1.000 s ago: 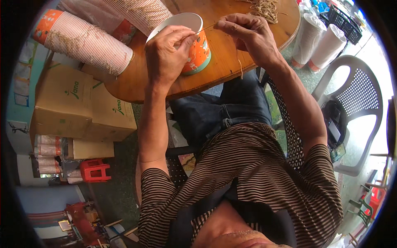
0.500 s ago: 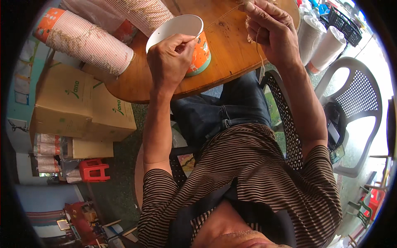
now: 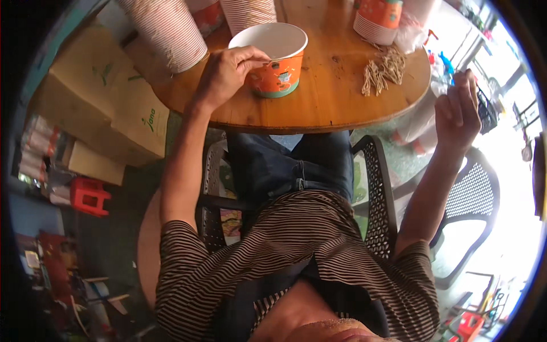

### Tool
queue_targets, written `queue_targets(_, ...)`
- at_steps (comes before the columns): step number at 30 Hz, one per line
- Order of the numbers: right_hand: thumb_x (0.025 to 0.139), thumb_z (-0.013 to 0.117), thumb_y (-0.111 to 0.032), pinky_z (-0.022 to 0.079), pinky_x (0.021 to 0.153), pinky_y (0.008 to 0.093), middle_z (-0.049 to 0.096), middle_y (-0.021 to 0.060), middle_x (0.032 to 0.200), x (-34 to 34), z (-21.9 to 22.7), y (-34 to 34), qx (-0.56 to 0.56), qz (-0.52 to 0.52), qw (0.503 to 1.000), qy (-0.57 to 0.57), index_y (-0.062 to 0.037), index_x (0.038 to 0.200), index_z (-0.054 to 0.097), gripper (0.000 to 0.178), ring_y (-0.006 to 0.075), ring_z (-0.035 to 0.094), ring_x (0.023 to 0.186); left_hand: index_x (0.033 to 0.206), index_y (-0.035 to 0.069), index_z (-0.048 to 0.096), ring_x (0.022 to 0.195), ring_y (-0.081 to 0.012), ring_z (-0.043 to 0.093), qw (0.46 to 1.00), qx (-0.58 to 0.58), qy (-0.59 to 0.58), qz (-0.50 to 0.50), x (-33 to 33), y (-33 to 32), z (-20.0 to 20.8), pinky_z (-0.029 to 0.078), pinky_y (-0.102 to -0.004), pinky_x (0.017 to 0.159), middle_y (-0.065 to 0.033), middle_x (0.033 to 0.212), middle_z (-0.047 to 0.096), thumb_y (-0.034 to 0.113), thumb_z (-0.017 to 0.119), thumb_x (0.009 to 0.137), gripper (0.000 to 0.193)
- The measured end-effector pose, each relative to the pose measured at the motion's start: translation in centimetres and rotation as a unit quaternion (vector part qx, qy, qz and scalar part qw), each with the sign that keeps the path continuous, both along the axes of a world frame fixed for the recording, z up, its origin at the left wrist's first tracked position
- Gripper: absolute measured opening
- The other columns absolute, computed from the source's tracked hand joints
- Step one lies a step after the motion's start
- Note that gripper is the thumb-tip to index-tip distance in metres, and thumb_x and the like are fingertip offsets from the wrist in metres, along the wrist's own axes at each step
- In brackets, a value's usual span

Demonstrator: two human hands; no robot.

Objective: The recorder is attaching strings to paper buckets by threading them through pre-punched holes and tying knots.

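Paper cup (image 3: 275,62), orange with a white inside and a green band at its foot, stands upright on the round wooden table (image 3: 319,108), mouth open to the ceiling, so its long axis runs straight up and down. It sits toward the near edge of the table, just in front of the seated person's knees. The left hand (image 3: 228,74) comes at it from the left side: the fingertips (image 3: 259,55) are pinched together right at the rim, thumb and forefinger closed on the lip of the cup or on something very thin there; which one I cannot tell. The rest of that hand lies beside the cup wall, not wrapped around it.

The right hand (image 3: 458,114) is well apart from the cup, raised off past the table's right edge, fingers curled loosely into a half fist; whether it grips anything I cannot tell.

A small heap of short straw-coloured strings (image 3: 383,73) lies on the table to the right of the cup. Behind it stand tall stacks of ribbed paper cups (image 3: 165,31), and cardboard boxes (image 3: 102,102) sit on the floor to the left.
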State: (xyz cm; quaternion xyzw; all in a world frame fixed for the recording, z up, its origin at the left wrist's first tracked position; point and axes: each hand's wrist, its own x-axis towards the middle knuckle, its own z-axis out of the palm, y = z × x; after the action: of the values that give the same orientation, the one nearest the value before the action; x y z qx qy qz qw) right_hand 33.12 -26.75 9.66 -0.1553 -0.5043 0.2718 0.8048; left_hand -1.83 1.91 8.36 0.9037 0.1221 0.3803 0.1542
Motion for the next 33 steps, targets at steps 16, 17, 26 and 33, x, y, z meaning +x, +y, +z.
queue_targets(16, 0.108, 0.055, -0.016, 0.033, 0.045, 0.0192, 0.073, 0.0201, 0.120, -9.9, 5.5, 3.7, -0.066, -0.248, 0.963, -0.077, 0.0012, 0.132, 0.063, 0.031, 0.0037, 0.038, 0.046, 0.103, 0.003, 0.066, 0.108, -0.0322, 0.065, 0.961, 0.249, -0.061, -0.108, 4.4, -10.6, -6.1, 0.054, -0.0432, 0.094, -0.0125, 0.109, 0.066, 0.005, 0.067, 0.084, 0.019)
queue_targets(17, 0.110, 0.052, -0.018, 0.032, 0.046, 0.0190, 0.072, 0.0183, 0.121, -10.2, 6.5, 3.6, -0.066, -0.280, 0.954, -0.085, 0.0021, 0.132, 0.061, 0.031, 0.0034, 0.038, 0.050, 0.103, 0.003, 0.066, 0.108, -0.0322, 0.065, 0.960, 0.249, -0.069, -0.110, 5.8, -10.3, -6.0, 0.054, -0.0432, 0.094, -0.0125, 0.109, 0.066, 0.005, 0.067, 0.084, 0.019)
queue_targets(26, 0.109, 0.051, -0.022, 0.034, 0.055, 0.0200, 0.060, 0.0167, 0.126, -10.0, 10.8, 5.6, -0.002, -0.070, 0.994, -0.080, 0.0027, 0.130, 0.053, 0.032, 0.0062, 0.037, 0.061, 0.116, -0.002, 0.063, 0.093, -0.0352, 0.071, 0.958, 0.200, 0.013, 0.206, 10.7, -3.2, -3.2, 0.056, -0.0482, 0.085, -0.0164, 0.099, 0.070, 0.003, 0.065, 0.083, 0.033)
queue_targets(33, 0.108, 0.051, -0.012, 0.051, 0.074, 0.0229, 0.061, 0.0156, 0.128, -2.6, 9.7, 8.8, -0.009, -0.015, 0.999, -0.044, 0.0023, 0.129, 0.054, 0.026, 0.0115, 0.057, 0.082, 0.117, 0.004, 0.073, 0.097, -0.0346, 0.072, 0.990, 0.139, 0.007, -0.010, 3.2, -2.2, -1.0, 0.058, -0.0426, 0.089, -0.0148, 0.103, 0.074, -0.005, 0.056, 0.084, 0.038)
